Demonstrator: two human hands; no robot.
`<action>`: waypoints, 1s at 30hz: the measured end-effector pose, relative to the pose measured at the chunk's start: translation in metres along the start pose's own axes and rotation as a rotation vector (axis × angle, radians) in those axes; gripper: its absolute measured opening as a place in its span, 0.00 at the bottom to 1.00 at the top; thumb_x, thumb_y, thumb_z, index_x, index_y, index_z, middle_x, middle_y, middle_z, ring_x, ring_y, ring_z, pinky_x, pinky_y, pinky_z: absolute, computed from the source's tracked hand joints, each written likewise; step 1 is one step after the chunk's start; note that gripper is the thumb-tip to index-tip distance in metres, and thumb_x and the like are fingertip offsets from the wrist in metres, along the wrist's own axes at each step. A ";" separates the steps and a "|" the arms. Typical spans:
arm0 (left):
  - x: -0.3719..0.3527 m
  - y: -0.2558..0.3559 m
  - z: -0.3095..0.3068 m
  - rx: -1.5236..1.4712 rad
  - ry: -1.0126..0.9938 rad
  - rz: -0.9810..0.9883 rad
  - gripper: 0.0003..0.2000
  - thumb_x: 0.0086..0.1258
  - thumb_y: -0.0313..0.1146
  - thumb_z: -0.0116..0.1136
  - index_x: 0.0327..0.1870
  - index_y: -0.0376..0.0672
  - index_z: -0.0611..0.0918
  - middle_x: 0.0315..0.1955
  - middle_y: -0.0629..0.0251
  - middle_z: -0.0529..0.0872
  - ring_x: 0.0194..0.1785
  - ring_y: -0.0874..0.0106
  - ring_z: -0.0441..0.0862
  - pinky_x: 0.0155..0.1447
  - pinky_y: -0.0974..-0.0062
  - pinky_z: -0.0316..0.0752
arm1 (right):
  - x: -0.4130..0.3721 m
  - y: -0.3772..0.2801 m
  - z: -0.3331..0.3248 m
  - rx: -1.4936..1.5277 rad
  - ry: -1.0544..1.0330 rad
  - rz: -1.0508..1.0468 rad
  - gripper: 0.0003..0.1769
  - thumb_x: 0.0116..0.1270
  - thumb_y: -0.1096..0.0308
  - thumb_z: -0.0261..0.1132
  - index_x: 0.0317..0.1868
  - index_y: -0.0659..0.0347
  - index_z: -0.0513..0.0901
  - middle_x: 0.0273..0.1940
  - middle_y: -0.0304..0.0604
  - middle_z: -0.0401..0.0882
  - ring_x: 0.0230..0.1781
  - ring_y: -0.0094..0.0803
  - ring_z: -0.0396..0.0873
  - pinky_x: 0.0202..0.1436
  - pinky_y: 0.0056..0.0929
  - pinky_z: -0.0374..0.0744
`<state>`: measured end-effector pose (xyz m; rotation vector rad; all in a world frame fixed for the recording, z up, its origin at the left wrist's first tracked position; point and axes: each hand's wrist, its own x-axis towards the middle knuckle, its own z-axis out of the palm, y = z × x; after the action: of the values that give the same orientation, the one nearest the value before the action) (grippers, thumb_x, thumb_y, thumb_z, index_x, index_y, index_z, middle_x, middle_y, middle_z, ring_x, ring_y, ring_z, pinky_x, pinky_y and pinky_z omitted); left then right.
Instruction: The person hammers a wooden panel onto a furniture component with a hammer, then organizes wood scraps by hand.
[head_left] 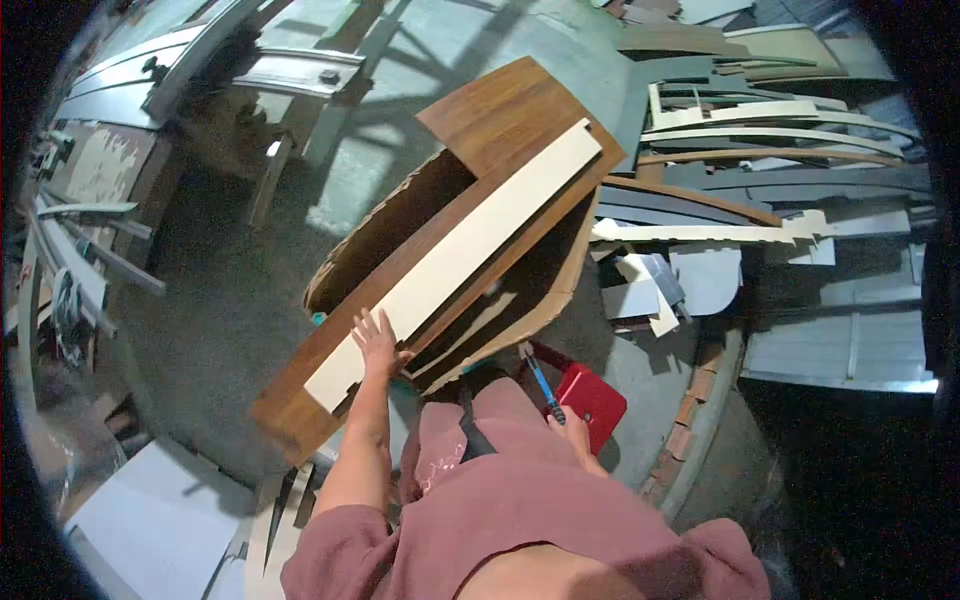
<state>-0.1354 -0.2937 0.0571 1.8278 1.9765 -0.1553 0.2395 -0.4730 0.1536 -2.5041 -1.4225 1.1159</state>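
My left hand (375,345) lies with fingers spread on the near end of a long cream strip (490,235), which has small notches at its ends. The strip rests along a brown wood-grain board (330,370) laid slantwise across an open cardboard box (570,275). Another wide wood-grain panel (515,115) sits at the far end. Low by my right thigh, my right hand (572,432) is closed around a slim tool with a blue and black handle (546,392), its tip pointing forward; I cannot tell its exact kind. Beside that hand is a red case (598,405).
Stacked strips and offcuts (760,135) fill the right side, with a corrugated metal sheet (840,345) below them. A brick edging (685,415) curves along the lower right. Metal profiles (80,260) pile up at left, and a white panel (160,525) lies lower left.
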 end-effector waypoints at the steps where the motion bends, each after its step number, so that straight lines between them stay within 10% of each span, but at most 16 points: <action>1: 0.005 0.003 0.004 -0.003 0.001 0.019 0.57 0.41 0.48 0.73 0.70 0.40 0.46 0.69 0.40 0.40 0.71 0.42 0.38 0.69 0.44 0.40 | 0.002 -0.001 -0.002 0.003 0.016 0.011 0.20 0.58 0.53 0.63 0.47 0.55 0.77 0.33 0.55 0.80 0.38 0.51 0.79 0.39 0.44 0.74; 8: 0.015 -0.004 -0.017 0.078 0.056 -0.052 0.50 0.46 0.44 0.71 0.68 0.40 0.52 0.61 0.46 0.60 0.67 0.49 0.55 0.68 0.45 0.47 | 0.026 -0.020 -0.035 -0.011 0.069 -0.083 0.16 0.57 0.55 0.63 0.40 0.57 0.76 0.28 0.56 0.79 0.32 0.55 0.78 0.35 0.48 0.75; 18: 0.032 -0.026 -0.017 0.118 0.140 0.085 0.54 0.37 0.47 0.74 0.68 0.43 0.55 0.54 0.48 0.64 0.58 0.51 0.63 0.62 0.49 0.56 | 0.164 -0.035 -0.095 -0.225 0.055 -0.569 0.18 0.53 0.62 0.66 0.45 0.56 0.77 0.39 0.49 0.79 0.40 0.46 0.78 0.40 0.41 0.76; 25: -0.005 0.024 -0.123 0.179 0.243 0.150 0.49 0.41 0.49 0.70 0.66 0.39 0.59 0.51 0.45 0.64 0.56 0.49 0.62 0.61 0.50 0.56 | 0.269 -0.071 -0.102 -0.303 -0.009 -0.856 0.22 0.51 0.64 0.68 0.48 0.54 0.74 0.38 0.45 0.76 0.39 0.44 0.78 0.39 0.40 0.77; 30: -0.037 0.061 -0.158 0.156 0.167 0.038 0.51 0.35 0.49 0.72 0.64 0.40 0.61 0.50 0.45 0.63 0.54 0.48 0.62 0.59 0.50 0.58 | 0.317 -0.089 -0.073 -0.222 0.024 -0.706 0.24 0.50 0.68 0.68 0.50 0.56 0.73 0.39 0.46 0.72 0.44 0.44 0.73 0.47 0.40 0.74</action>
<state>-0.1129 -0.2621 0.2259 2.0349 2.0929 -0.1535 0.3191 -0.1576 0.0634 -1.8197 -2.2544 0.8084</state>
